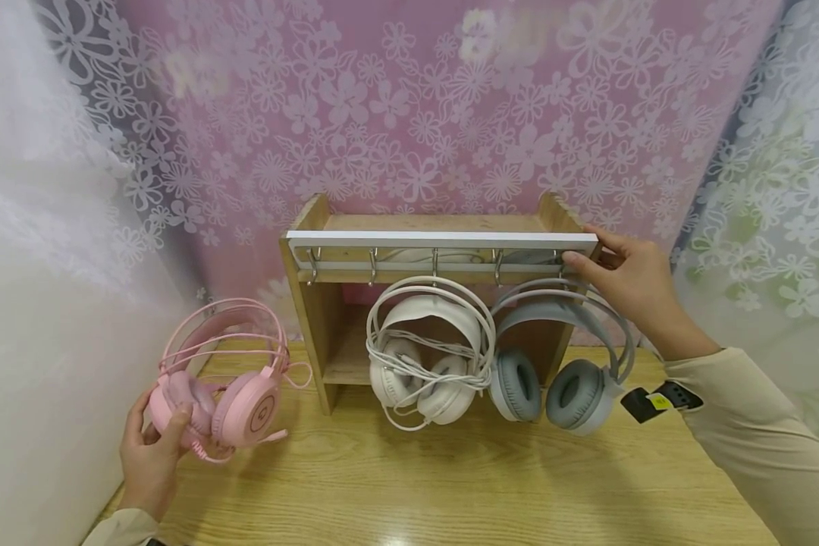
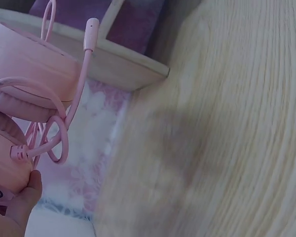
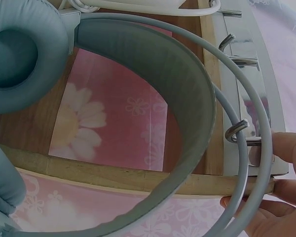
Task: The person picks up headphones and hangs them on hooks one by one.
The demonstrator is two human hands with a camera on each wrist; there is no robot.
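My left hand [image 1: 149,459] grips a pink headset [image 1: 249,409] by an ear cup, left of a small wooden shelf [image 1: 307,326]. The headset's thin microphone boom and looped cable show in the left wrist view. At the shelf's upper right corner, my right hand [image 1: 635,284] holds the end of a white hook rail [image 1: 409,240], thumb in front and fingers behind. Grey-blue headphones [image 1: 576,394] hang beside that hand, their band over the end hook [image 3: 237,129]. White headphones [image 1: 444,394] with a bundled cable hang in the middle.
The shelf stands on a wood-grain table [image 1: 396,485] before a pink flowered curtain [image 1: 409,98]. Bare metal hooks [image 1: 373,267] stick out on the rail's left part. A white covering [image 1: 48,303] bounds the left side. A black strap is around the right wrist.
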